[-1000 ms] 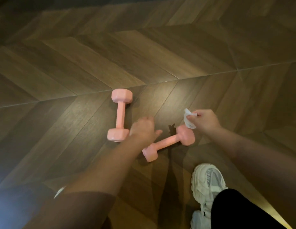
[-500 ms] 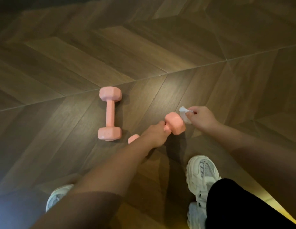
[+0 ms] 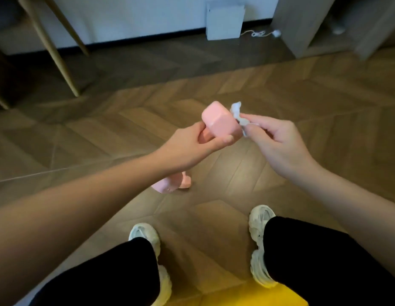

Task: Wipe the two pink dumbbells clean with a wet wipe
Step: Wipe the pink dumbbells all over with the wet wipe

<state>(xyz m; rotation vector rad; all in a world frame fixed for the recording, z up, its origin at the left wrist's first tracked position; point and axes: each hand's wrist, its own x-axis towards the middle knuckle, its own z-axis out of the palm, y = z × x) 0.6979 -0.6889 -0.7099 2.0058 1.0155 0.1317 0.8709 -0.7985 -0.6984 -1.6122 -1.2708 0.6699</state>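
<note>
Floor: a herringbone wooden floor [image 3: 214, 102] is filling most of the view, catching light in the middle and falling into shade toward the back.
Room edge: a white wall [image 3: 148, 16] is running along the top above a dark skirting [image 3: 148, 41]; a white box [image 3: 224, 21] is leaning or standing against it, with a white cable [image 3: 258, 33] lying beside.
Furniture: slanted wooden legs [image 3: 57, 51] are standing at the upper left, and a grey cabinet [image 3: 302, 25] is standing at the upper right.
Person: two white shoes, the left shoe [image 3: 145, 237] and the right shoe [image 3: 259, 219], are planted on the floor below black trouser legs.
Left hand: the left hand [image 3: 192, 146] is gripping the held dumbbell [image 3: 220, 123] by its handle, fingers curled round it and the thumb lying along the lower edge of the pink head, which is raised above the floor.
Right hand: the right hand [image 3: 278, 142] is pinching the wet wipe [image 3: 238, 115] between thumb and forefinger.
Wipe and dumbbell: the crumpled wipe is sitting at the right edge of the raised head; whether it is touching cannot be told.
Other weight: the second dumbbell [image 3: 170, 185] is lying on the floor in front of the feet, partly hidden under the left forearm and well apart from both hands.
</note>
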